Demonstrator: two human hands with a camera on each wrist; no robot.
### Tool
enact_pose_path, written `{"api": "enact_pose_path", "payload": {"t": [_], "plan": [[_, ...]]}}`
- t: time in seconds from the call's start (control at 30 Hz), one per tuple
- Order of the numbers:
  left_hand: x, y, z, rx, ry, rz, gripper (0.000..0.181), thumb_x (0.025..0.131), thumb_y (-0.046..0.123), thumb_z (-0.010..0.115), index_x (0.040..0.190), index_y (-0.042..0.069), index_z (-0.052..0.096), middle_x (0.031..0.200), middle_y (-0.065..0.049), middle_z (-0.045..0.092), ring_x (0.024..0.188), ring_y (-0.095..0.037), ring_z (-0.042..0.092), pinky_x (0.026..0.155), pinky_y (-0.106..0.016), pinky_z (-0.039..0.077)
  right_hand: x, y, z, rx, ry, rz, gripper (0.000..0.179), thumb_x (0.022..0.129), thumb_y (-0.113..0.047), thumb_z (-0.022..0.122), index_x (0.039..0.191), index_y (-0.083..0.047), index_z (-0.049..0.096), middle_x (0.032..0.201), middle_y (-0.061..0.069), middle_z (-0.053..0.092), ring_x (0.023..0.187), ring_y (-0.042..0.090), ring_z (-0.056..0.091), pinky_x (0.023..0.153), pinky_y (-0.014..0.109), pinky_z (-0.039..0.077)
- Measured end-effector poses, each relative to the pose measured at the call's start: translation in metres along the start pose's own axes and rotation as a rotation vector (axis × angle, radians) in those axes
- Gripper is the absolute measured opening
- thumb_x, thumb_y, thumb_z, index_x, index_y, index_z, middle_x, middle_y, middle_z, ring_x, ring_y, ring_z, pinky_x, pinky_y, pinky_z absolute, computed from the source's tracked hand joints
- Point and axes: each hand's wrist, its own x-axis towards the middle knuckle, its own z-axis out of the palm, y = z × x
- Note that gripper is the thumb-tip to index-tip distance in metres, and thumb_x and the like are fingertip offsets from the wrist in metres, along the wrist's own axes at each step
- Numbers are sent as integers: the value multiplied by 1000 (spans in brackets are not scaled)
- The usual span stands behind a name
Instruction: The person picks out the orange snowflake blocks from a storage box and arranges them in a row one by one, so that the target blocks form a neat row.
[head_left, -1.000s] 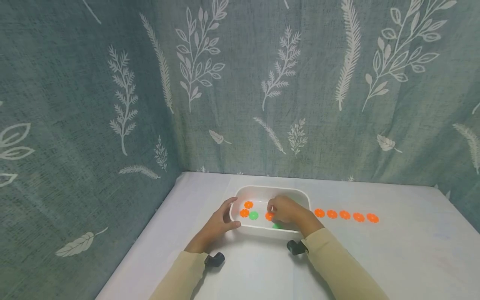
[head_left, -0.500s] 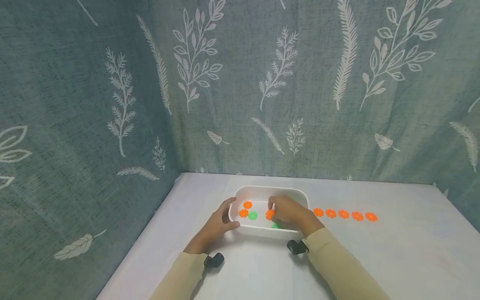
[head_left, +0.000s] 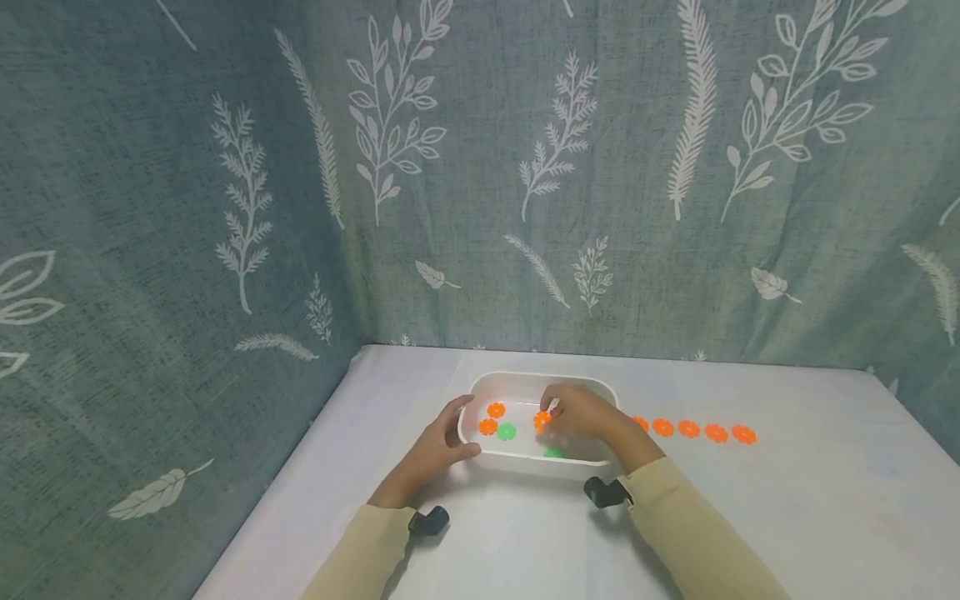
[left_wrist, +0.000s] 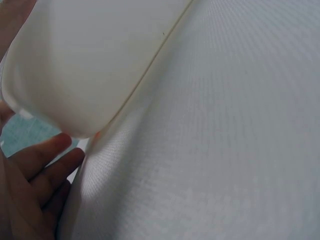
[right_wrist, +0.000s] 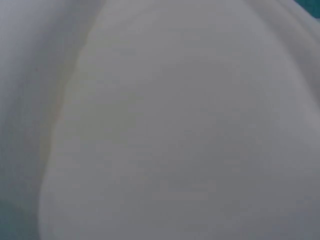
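A white plastic tub stands on the table, its pale wall large in the left wrist view. My left hand grips the tub's left end, thumb at the front and fingers toward the back. Inside the tub my right hand pinches an orange flower-shaped disc, tilted up off the floor. Left of it lie two orange discs and a green disc. Another green disc sits by the front wall, partly hidden. A blurred white surface fills the right wrist view, without the hand.
Right of the tub, a row of several orange discs runs across the white table; my right wrist partly covers the nearest. A grey-green curtain with white leaf prints hangs behind and at the left.
My right hand has risen slightly and lifted the orange disc from the tub floor. Its forearm has shifted a little right, covering part of the row. The left hand stays put.
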Motion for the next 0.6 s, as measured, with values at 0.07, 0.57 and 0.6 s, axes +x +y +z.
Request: {"api": "enact_pose_path", "payload": {"t": [0.07,0.57,0.6], "plan": [[0,-1,0,-1,0,5,85,78,42,80,149,35,33,155,-9,33,140,-31,32,109,-58,27,-2,0,-5,-23,9,3,25,78,-14,82,94,-19,64,88,-5,65,83,12,61,74,31,51],[0,-2,-1,7,-7,22,85,78,42,79,149,35,33,157,-7,29,143,-31,27,110,-60,22,-33,15,-49,77,34,141,27,85,-17,76,109,-14,64,90,2,64,82,21,62,71,36,53],[1,-2,-2,7,-6,22,85,78,42,79,149,34,33,157,-7,29,143,-31,27,110,-61,22,-35,18,-51,77,40,143,27,85,-17,76,109,-14,63,91,2,64,82,21,61,71,36,53]]}}
